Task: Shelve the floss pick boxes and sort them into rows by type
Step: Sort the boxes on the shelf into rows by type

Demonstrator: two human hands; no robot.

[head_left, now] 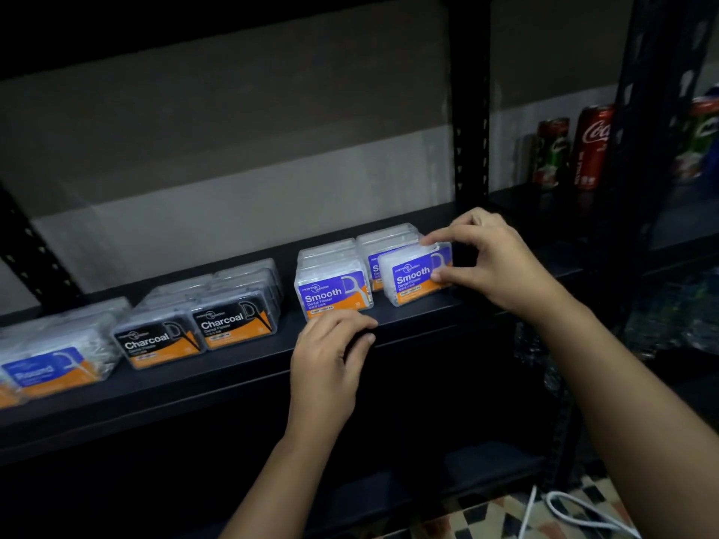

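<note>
Dim light throughout. Black metal shelf on slotted black uprights, backed by a grey wall with a paler lower band. To the right, drink cans on a neighbouring rack. Patterned tile floor below, crossed by a white cable.

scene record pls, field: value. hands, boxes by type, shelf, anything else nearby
left hand: fingers curled at the shelf edge, tips by the front Smooth box; grip unclear
right hand: pinches a tilted Smooth box at the front of the right Smooth row
Charcoal boxes: two rows, left of the Smooth rows
Round boxes: far left, blurred
shelf: black, boxes upright with labels facing out
cans: on the next rack to the right
</note>
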